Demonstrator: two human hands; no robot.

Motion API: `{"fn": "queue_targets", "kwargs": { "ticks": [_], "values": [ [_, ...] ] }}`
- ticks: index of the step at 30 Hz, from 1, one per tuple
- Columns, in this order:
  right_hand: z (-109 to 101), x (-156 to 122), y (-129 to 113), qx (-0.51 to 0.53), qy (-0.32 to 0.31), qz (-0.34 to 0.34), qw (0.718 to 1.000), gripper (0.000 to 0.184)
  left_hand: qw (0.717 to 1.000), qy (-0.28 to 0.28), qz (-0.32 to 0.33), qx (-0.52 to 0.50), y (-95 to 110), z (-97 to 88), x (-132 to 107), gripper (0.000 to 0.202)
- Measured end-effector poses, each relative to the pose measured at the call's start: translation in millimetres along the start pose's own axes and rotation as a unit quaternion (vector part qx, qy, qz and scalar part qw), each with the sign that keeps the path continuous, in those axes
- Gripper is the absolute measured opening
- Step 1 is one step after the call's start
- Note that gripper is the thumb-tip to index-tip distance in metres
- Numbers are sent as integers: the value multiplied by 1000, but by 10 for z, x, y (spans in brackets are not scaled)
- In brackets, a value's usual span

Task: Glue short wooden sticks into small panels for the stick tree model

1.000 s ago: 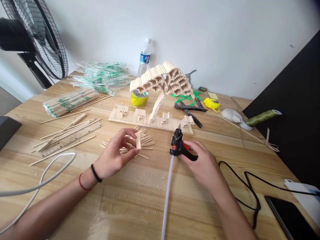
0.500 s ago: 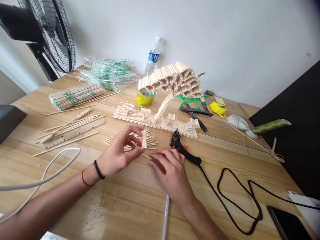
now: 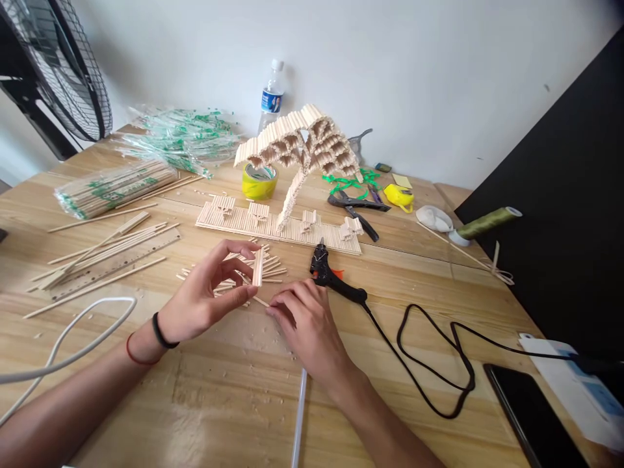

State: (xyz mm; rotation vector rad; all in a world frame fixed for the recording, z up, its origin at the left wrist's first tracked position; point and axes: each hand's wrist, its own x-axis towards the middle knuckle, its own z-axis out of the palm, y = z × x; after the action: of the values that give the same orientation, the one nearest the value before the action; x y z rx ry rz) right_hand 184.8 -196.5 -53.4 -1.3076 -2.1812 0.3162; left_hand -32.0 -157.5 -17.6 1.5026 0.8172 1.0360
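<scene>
My left hand [image 3: 207, 292] holds a small panel of glued wooden sticks [image 3: 257, 267] upright between thumb and fingers, above a heap of short cut sticks [image 3: 270, 268]. My right hand [image 3: 305, 322] rests palm down on the table, its fingertips closing on a single short stick [image 3: 260, 301] at the heap's near edge. A black glue gun [image 3: 331, 279] lies on the table just right of my right hand, with its clear glue stick [image 3: 298, 422] trailing toward me. Behind stands a stick model of a tree [image 3: 297, 146] on a slatted stick base [image 3: 273, 227].
Bundles of chopsticks [image 3: 110, 188] and loose long sticks with a ruler [image 3: 112, 257] lie at left, a white cable [image 3: 73, 351] near left. Yellow tape [image 3: 258, 181], water bottle [image 3: 270, 97], pliers [image 3: 358, 208], thread spool [image 3: 487, 222], black cord [image 3: 429, 364], phone [image 3: 533, 413] and fan [image 3: 53, 65] surround.
My right hand let go of the glue gun, laid it down, and moved left to the short sticks. My left hand kept holding the stick panel.
</scene>
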Motion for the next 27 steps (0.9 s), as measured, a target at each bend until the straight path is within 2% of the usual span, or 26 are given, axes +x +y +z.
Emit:
{"fn": "queue_targets", "kwargs": {
  "ticks": [4,7,11,13,16,19,27],
  "values": [
    [-21,1,6,4,0,4,1000,14,1000,6,-12,-8,-2,4,-4,29],
    [-138,-19,44,74,24,41,996,13,1000,6,-20,-6,5,-1,-3,29],
    [-284,-58,58,200,67,131,969,11,1000,6,-23,10,20,-7,0,29],
    [-317,-71,46,249,86,154,952,9,1000,12,-22,16,24,-10,3,28],
    [-345,-83,18,326,108,155,926,8,999,25,-20,18,20,-20,9,29],
    [-383,-94,-21,376,102,147,909,7,999,39,-25,18,10,-36,17,29],
    [-412,-94,-86,371,46,113,921,6,998,46,-38,14,0,-62,21,30]
  ]
}}
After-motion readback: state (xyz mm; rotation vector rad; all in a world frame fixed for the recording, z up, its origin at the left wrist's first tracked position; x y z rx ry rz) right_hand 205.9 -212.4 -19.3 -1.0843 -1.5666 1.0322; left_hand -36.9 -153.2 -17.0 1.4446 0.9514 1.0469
